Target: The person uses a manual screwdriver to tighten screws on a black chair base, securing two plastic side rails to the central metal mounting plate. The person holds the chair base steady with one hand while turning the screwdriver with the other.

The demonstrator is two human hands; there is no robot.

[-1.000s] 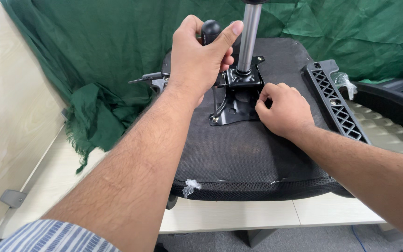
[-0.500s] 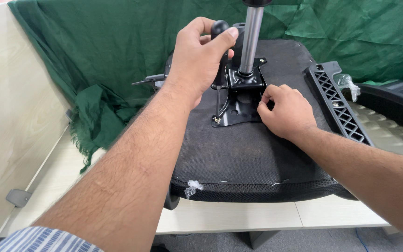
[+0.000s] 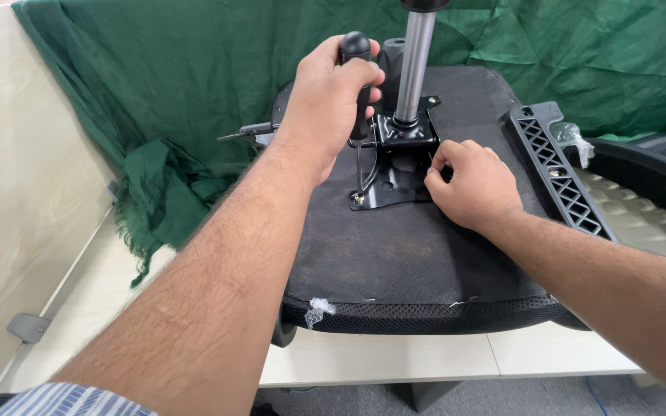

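Left hand (image 3: 331,100) clasps upright screwdriver (image 3: 358,115); right hand (image 3: 468,185) on bracket (image 3: 391,181).

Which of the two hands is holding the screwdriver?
The left hand. It is wrapped around the black screwdriver, tip down on the metal plate. The right hand holds no tool and just rests beside the plate.

Bright, even light; soft shadows, sharp focus, slight wide-angle edge warp.
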